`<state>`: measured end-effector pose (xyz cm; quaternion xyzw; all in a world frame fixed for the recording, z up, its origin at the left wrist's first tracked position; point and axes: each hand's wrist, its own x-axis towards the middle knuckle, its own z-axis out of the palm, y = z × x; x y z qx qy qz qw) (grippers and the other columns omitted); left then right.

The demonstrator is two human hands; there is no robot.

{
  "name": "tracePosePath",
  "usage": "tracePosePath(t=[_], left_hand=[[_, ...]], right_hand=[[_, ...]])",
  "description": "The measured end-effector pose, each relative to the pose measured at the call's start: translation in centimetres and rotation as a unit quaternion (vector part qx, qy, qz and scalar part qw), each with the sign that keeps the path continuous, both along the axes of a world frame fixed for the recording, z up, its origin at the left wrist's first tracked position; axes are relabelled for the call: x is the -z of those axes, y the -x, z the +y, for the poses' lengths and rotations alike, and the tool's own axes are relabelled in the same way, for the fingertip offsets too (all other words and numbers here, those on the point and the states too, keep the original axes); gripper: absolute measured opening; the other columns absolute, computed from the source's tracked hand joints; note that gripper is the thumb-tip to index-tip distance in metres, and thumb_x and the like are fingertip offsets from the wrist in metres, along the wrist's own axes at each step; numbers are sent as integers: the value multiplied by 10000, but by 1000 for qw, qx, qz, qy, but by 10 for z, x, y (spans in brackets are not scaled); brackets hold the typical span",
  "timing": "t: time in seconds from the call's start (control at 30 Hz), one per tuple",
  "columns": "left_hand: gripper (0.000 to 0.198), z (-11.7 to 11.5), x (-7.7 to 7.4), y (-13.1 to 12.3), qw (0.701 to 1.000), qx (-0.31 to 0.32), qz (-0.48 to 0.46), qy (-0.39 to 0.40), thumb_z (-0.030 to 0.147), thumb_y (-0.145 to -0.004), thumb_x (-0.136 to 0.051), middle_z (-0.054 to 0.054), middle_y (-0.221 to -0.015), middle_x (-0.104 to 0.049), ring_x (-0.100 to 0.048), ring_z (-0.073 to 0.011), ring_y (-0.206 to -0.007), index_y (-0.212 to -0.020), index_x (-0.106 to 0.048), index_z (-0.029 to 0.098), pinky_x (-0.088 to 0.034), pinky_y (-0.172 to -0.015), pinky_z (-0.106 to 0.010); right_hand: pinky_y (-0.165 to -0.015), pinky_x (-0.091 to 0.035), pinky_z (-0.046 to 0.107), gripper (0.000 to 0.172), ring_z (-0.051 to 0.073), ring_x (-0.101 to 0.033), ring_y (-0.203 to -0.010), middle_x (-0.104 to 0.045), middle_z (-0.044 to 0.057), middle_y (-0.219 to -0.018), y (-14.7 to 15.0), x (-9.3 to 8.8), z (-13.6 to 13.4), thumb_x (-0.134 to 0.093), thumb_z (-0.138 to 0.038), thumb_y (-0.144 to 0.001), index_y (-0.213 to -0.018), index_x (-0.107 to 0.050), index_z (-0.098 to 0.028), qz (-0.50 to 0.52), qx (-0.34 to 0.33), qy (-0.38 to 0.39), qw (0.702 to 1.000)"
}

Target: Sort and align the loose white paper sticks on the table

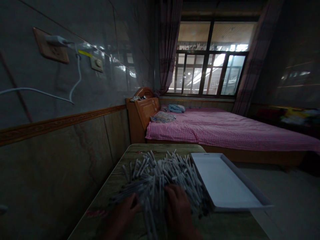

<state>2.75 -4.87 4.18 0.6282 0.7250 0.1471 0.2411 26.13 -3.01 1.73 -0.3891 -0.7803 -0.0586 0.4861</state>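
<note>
A large loose pile of thin white pen-like sticks [160, 170], some with dark ends, is spread over a small table [87, 226]. My left hand [126, 211] is at the pile's near left edge, its thumb and a finger bent close to the sticks. On the near side of the pile, my right hand [178, 205] has its fingers curved down against the sticks. Several sticks lie lengthwise between my hands. Both hands are dark and smeared, so I cannot make out whether either grips any. A shallow white tray [227, 181] sits right of the pile.
The tray overhangs the table's right edge above the floor [282, 190]. A tiled wall [95, 173] runs along the left, with a plugged-in white charger [56, 40] and its cable. Beyond the table stands a bed with a pink checked cover [212, 128] and wooden headboard [142, 113].
</note>
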Motion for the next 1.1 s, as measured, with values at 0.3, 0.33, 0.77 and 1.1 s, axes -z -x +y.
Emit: tracePosePath(t=[0.3, 0.33, 0.77, 1.1], left_hand=[[131, -3, -13, -10, 967, 35, -220, -125, 405, -717, -665, -27, -819, -787, -718, -275, -843, -733, -716, 285, -503, -809, -351], [141, -2, -15, -11, 961, 19, -240, -133, 414, -690, -689, -25, -792, -780, -711, -273, -820, -716, -723, 279, -512, -793, -352], [363, -12, -30, -43, 665, -216, -712, -71, 471, -591, -904, -63, -787, -803, -773, -281, -799, -794, -761, 205, -620, -806, -413], [430, -7, 4, -60, 660, -266, -702, -35, 484, -439, -953, -10, -620, -733, -681, -190, -596, -686, -748, 199, -561, -591, -298]], right_hand=[[-1061, -439, 462, 312, 315, -626, -1160, -761, 69, -1156, 21, -2, -1, -710, -120, -850, -1138, -703, -239, -140, 10, 5, 990], [-1012, -469, 449, 198, 297, -674, -1040, -783, 53, -1018, 22, -3, -1, -729, -142, -857, -1028, -723, -240, -168, 6, 46, 985], [-582, -357, 258, 551, 123, -382, -536, -415, -63, -579, 60, -5, -23, -673, -775, -683, -625, -528, -246, 375, -306, 574, 660], [-393, -236, 203, 504, 103, -223, -343, -258, -93, -396, 79, 10, -25, -516, -724, -813, -602, -418, -277, 381, -358, 700, 487]])
